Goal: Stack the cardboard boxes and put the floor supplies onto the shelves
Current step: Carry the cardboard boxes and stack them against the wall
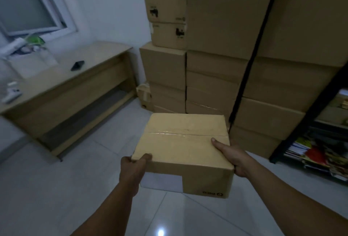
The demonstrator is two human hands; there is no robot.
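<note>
Left hand (134, 166) and right hand (232, 155) grip a taped brown cardboard box (184, 141) bearing seemingly a white label (162, 182).

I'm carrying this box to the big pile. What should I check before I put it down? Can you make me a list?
1. Left hand grips the cardboard box at its near left corner: ok.
2. Right hand holds the box's right edge, thumb on top: ok.
3. Tape seals the top flaps: ok.
4. Floor to the left looks bare, but the part under the box is hidden: cannot tell.
5. Free spot on the stack of boxes: its top is out of view: cannot tell.
</note>
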